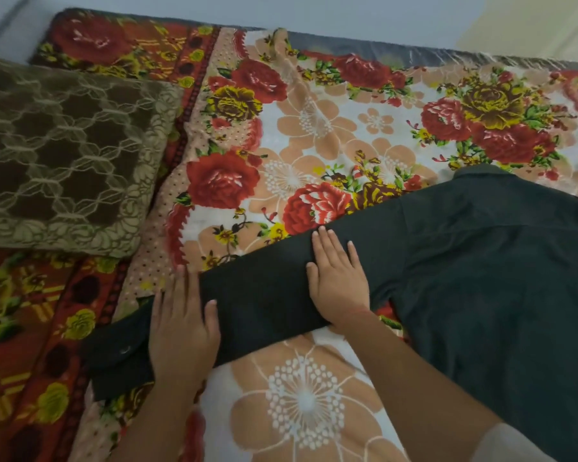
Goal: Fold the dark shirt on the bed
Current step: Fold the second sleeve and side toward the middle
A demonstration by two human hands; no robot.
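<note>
The dark shirt [488, 268] lies spread flat on the floral bedspread [314, 128], its body at the right and its collar toward the far side. One long sleeve [261, 295] stretches out to the lower left, ending in a buttoned cuff [117, 358]. My left hand [182, 328] rests flat on the sleeve near the cuff, fingers apart. My right hand [336, 278] lies palm down on the sleeve closer to the shoulder, fingers spread. Neither hand grips the cloth.
A brown patterned pillow [64, 155] sits at the left of the bed. A red floral blanket [20, 321] lies under it at the left. The mattress edge [414, 51] and a pale wall run along the far side.
</note>
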